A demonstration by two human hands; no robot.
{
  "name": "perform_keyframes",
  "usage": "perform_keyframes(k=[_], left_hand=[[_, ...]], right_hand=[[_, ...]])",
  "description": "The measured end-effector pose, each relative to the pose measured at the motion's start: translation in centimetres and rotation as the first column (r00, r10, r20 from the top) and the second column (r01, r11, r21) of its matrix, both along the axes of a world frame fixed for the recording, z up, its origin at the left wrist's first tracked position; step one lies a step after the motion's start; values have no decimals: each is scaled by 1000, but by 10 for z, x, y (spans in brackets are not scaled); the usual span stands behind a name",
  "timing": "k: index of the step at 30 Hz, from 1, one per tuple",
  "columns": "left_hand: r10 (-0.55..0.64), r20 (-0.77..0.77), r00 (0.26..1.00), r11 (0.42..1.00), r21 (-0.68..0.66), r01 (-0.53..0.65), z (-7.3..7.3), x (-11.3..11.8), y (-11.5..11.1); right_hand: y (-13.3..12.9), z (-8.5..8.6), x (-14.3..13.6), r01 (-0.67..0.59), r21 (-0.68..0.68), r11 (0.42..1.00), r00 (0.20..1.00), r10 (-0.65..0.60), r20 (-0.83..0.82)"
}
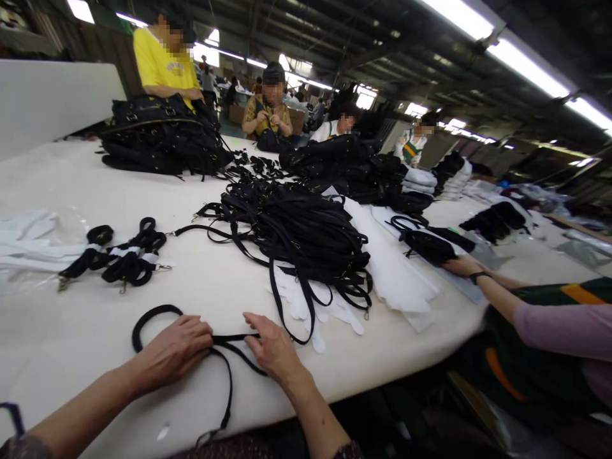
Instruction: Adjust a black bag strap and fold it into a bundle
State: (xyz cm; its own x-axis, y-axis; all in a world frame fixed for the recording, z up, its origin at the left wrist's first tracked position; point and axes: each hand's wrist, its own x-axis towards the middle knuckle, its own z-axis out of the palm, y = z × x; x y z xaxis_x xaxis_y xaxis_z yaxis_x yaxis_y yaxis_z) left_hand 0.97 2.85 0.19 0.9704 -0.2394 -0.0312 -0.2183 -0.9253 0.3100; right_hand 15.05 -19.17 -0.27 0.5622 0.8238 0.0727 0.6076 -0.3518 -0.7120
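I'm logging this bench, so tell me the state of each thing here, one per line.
Left hand: pressing on strap, palm down.
Right hand: pinching strap flat.
Strap: looped, end hanging over table edge.
Strap pile: loose, tangled.
Wrapped straps: coiled, banded white.
Bag stack: piled up.

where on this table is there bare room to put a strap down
Bare tabletop lies left of the left hand, below the bundled straps. Another free strip runs between those bundles and the big strap pile. It is crowded right of the right hand, with white paper pieces.
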Motion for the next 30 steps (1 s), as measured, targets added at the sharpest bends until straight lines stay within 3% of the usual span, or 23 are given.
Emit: perform_keyframes(k=[3, 5, 10, 14, 17, 23, 30], left_hand=[[66, 39, 997, 998, -27, -65, -11, -22, 0], [112, 101, 989, 993, -57, -107, -22, -35, -3], [296, 181, 938, 955, -59, -290, -49, -49, -11], [243, 166, 956, 970, -20, -243, -58, -50, -8], [234, 156, 960, 972, -12, -234, -59, -52, -4], [253, 79, 964, 967, -42, -251, -50, -51, -9], [279, 55, 959, 960, -50, -276, -43, -52, -16]], right_hand=[[-21, 6, -3, 86, 122, 989, 991, -97, 90], [-30, 8, -16, 51, 133, 990, 980, -75, 186], [-27, -9, -74, -46, -43, 998, 923, 59, 379], [-19, -21, -95, 5, -137, 990, 890, 59, 452], [-21, -16, -86, 23, -176, 984, 866, 69, 496], [-30, 4, -36, 26, -199, 980, 812, 96, 576], [-29, -5, -19, -57, -217, 974, 771, 182, 610]])
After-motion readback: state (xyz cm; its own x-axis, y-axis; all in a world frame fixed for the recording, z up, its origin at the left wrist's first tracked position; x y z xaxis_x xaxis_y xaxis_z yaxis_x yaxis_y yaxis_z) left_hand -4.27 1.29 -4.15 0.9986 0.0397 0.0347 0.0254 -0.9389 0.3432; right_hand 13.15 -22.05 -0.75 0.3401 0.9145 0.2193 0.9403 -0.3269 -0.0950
